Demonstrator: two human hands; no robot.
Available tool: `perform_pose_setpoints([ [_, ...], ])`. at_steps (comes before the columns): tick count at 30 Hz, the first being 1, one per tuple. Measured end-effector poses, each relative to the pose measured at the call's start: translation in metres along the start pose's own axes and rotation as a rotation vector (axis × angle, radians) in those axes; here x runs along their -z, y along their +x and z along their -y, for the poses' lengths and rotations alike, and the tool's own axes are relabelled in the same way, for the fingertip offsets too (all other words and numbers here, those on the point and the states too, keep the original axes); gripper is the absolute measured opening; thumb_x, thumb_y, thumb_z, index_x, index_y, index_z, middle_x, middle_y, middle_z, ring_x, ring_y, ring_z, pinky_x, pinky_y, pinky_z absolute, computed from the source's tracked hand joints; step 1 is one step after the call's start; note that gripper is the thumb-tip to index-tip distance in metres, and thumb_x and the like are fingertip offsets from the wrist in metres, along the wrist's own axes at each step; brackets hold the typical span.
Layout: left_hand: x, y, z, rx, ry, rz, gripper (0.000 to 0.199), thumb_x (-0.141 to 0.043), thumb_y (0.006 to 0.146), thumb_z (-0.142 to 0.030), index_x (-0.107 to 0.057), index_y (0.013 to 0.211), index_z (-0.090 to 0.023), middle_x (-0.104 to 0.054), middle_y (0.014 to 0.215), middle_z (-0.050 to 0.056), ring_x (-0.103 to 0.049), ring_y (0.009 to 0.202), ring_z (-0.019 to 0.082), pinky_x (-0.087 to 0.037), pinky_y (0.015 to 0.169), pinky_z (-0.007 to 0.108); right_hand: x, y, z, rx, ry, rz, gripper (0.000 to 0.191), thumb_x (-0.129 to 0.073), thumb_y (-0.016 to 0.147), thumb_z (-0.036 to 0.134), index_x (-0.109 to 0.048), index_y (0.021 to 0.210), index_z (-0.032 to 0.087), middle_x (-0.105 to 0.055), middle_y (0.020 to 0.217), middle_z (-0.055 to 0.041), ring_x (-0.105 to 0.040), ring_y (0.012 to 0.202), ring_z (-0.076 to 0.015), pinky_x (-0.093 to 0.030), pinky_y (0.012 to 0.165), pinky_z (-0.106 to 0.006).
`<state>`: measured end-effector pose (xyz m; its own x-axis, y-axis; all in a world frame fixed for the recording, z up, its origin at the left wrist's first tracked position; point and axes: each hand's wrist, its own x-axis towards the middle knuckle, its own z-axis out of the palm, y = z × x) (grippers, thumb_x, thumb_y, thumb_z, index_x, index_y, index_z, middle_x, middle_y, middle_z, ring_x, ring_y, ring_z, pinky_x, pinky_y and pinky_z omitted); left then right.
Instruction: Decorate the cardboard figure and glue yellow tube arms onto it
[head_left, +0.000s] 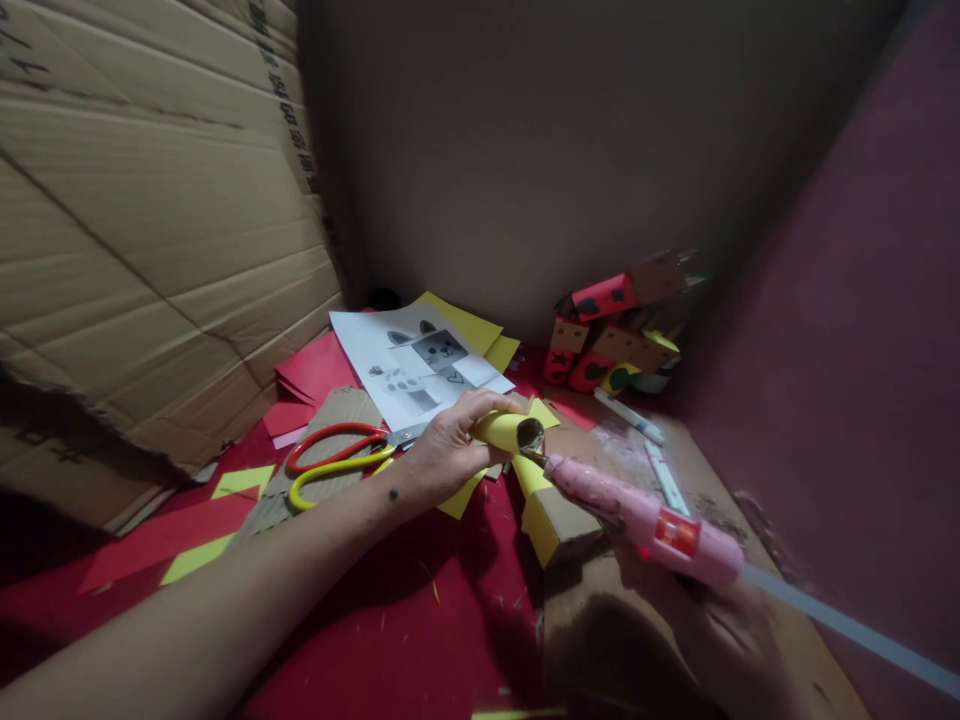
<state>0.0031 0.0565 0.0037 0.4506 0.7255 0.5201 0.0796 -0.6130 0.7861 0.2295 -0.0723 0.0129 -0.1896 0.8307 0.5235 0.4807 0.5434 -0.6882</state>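
Note:
My left hand [457, 445] is closed around a yellow paper-covered tube [499, 430], its open dark end turned to the right. In my right hand [705, 620] is a pink hot glue gun [637, 505], with a glue stick [847, 625] trailing out of its back. The gun's nozzle is at the tube's open rim; whether it touches I cannot tell. Below the tube lies a small cardboard box partly covered in yellow paper [551, 525]. Scissors with red and yellow handles [334, 465] lie left of my left hand, their blades partly hidden.
A printed white sheet [397, 360] lies behind, over yellow paper [487, 325]. Red paper [319, 370] and offcuts are at left. Decorated red and cardboard pieces [607, 335] are stacked at the back right, near two markers [630, 415]. A large cardboard panel [150, 200] stands at left.

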Motion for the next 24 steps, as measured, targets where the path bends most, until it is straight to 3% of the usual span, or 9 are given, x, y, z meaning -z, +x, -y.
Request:
perform_pose_setpoints([
  [6,-0.001,0.000,0.001,-0.013,0.003,0.009,0.026,-0.073,0.079,-0.014,-0.068,0.102,-0.025,-0.067,0.107,0.003,-0.060,0.102,0.022,-0.043,0.100,0.043,0.000,0.000,-0.003,0.008,0.032,0.011,0.044,-0.056,0.098,0.026,-0.060,0.140,0.037,-0.067,0.138,0.0020,-0.060,0.130,-0.0321,-0.051,0.109,-0.047],
  [11,0.000,0.000,0.001,-0.014,-0.001,0.026,0.028,-0.073,0.079,-0.013,-0.068,0.104,-0.025,-0.065,0.106,0.002,-0.059,0.103,0.022,-0.042,0.100,0.043,-0.001,0.007,0.002,0.100,0.058,0.064,0.043,-0.051,0.100,0.022,-0.060,0.141,0.031,-0.062,0.144,-0.0007,-0.057,0.134,-0.0280,-0.046,0.114,-0.044],
  [17,0.000,0.000,-0.001,-0.009,-0.007,0.032,0.028,-0.072,0.080,-0.013,-0.066,0.105,-0.024,-0.064,0.107,0.003,-0.058,0.104,0.021,-0.040,0.101,0.041,-0.001,-0.009,-0.014,-0.046,-0.002,-0.033,0.041,-0.062,0.095,0.030,-0.065,0.135,0.032,-0.073,0.129,-0.0013,-0.059,0.132,-0.0330,-0.048,0.111,-0.050],
  [24,0.001,0.000,0.000,-0.008,-0.014,0.030,0.027,-0.072,0.080,-0.015,-0.066,0.104,-0.024,-0.063,0.106,0.003,-0.057,0.104,0.021,-0.039,0.101,0.041,0.002,-0.001,-0.003,0.044,0.019,0.022,0.043,-0.054,0.099,0.028,-0.060,0.141,0.035,-0.067,0.137,0.0000,-0.059,0.131,-0.0330,-0.051,0.109,-0.049],
])
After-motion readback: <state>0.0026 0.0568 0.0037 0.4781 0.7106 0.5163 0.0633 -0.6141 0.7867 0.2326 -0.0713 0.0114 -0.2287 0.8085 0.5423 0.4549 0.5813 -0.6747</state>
